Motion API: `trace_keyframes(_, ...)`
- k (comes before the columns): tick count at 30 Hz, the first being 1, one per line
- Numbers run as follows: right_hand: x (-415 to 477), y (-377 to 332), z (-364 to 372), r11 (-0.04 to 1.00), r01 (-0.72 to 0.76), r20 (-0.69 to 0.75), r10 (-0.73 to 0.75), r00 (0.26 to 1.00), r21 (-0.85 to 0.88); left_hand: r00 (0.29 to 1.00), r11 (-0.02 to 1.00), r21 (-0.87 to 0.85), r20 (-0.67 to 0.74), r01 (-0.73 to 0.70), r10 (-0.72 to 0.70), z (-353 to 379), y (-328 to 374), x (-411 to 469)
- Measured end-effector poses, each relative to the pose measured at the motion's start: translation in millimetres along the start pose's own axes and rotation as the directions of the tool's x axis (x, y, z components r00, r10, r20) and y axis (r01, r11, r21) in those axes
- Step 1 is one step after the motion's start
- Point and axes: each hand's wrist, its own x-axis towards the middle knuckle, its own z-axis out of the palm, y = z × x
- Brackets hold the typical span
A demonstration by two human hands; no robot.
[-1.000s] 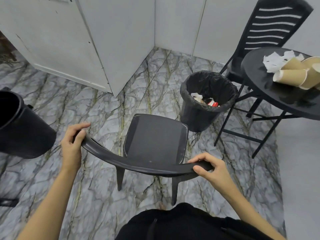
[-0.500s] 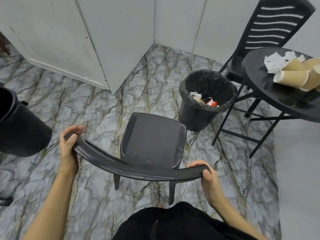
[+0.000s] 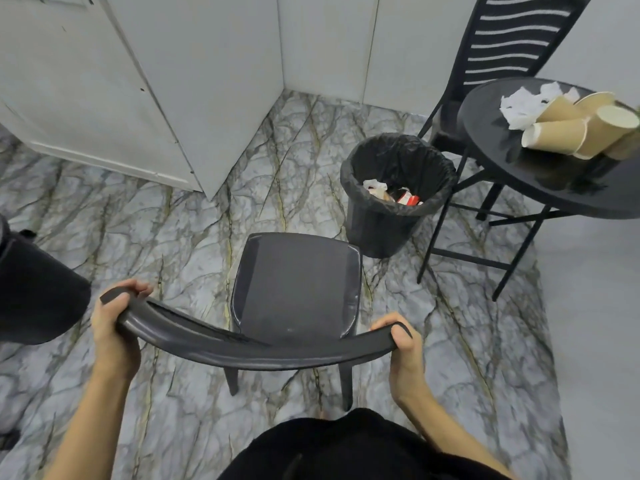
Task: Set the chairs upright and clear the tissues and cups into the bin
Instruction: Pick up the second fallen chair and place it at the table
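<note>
A dark grey plastic chair (image 3: 294,285) stands upright on the marble floor right in front of me. My left hand (image 3: 116,322) grips the left end of its curved backrest and my right hand (image 3: 403,344) grips the right end. Beyond the seat stands a black bin (image 3: 374,223) lined with a black bag, with some rubbish inside. On the round black table (image 3: 491,161) at the right lie several brown paper cups (image 3: 557,136) on their sides and crumpled white tissues (image 3: 523,105).
A black slatted chair (image 3: 509,39) stands upright behind the table, against the wall. A large black object (image 3: 34,292) sits at the left edge. White cabinet panels (image 3: 166,74) form a corner at the back. Marble floor stretches left of the grey chair.
The chair has settled a little closer to me and straighter, and both hands have shifted with the backrest. The right hand's grip has turned more to the end of the backrest.
</note>
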Motion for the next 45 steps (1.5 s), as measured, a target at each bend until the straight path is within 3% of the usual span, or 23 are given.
trace_keyframes(8,47.6,-40.7,-36.4,0.995,0.014,-0.202,0.007,0.979,0.102,0.976,0.974,-0.220,-0.216,-0.052,0.003,78.4,8.9,-13.3)
trace_keyframes(15,51.8,-63.5,-128.8,0.979,0.073,-0.273,-0.018,0.962,0.191,0.993,0.976,-0.214,-0.117,-0.043,0.018,179.1,10.4,-48.0)
trace_keyframes(21,47.4,-94.3,-248.6,0.981,0.091,-0.341,-0.028,0.940,0.171,0.992,0.976,-0.213,-0.123,-0.047,0.021,293.4,-0.5,-109.9)
trace_keyframes(32,63.0,-152.4,-443.1,0.969,0.151,-0.415,-0.058,0.908,0.196,0.986,0.960,-0.256,-0.089,0.114,-0.140,475.5,-46.2,-204.7)
trace_keyframes(45,89.5,-158.6,-549.6,0.942,0.208,-0.542,-0.033,0.840,0.264,0.985,0.967,-0.190,0.032,0.172,-0.169,584.3,-75.6,-237.6)
